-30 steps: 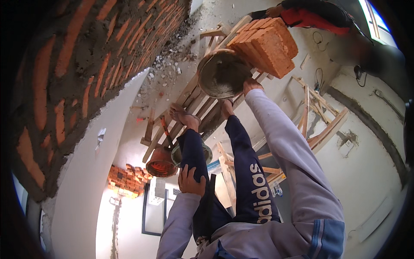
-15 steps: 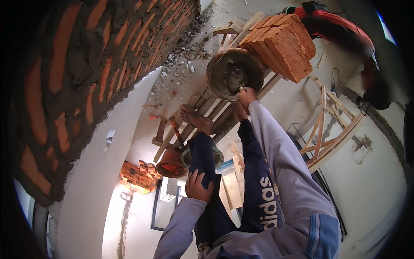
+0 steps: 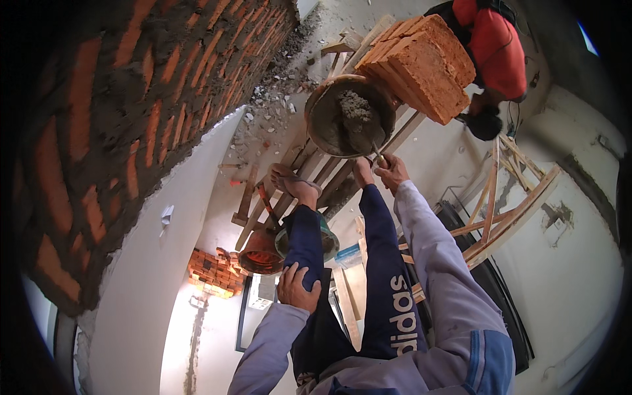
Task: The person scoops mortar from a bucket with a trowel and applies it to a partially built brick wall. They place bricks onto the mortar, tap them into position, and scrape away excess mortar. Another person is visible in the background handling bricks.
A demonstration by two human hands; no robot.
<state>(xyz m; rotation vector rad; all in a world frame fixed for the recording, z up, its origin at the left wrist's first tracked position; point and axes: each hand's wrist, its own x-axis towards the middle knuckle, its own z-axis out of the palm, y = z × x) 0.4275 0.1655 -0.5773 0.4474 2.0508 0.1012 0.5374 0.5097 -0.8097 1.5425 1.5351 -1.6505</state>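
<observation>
My right hand (image 3: 393, 172) is closed around the handle of a trowel (image 3: 377, 151). Its blade reaches into a round tub (image 3: 311, 125) and is partly hidden by grey mortar (image 3: 355, 108), which is heaped toward the far side. My left hand (image 3: 298, 288) holds nothing and rests on my left knee, fingers spread over the dark trouser leg. Both my bare feet are on the wooden planks just nearer than the tub.
Stacked bricks (image 3: 421, 69) stand beside the tub. A mortar-smeared brick wall (image 3: 151, 99) rises at left. Below the planks (image 3: 336, 178) are a reddish bucket (image 3: 261, 253), a green bucket (image 3: 329, 240) and a brick pile (image 3: 214, 271). A person in red (image 3: 497, 52) bends at upper right, near a wooden frame (image 3: 513, 217).
My right hand has drawn back from the tub rim, toward me and slightly right, with the trowel. The mortar's heap has changed shape. The person in red has shifted. My left hand stays put.
</observation>
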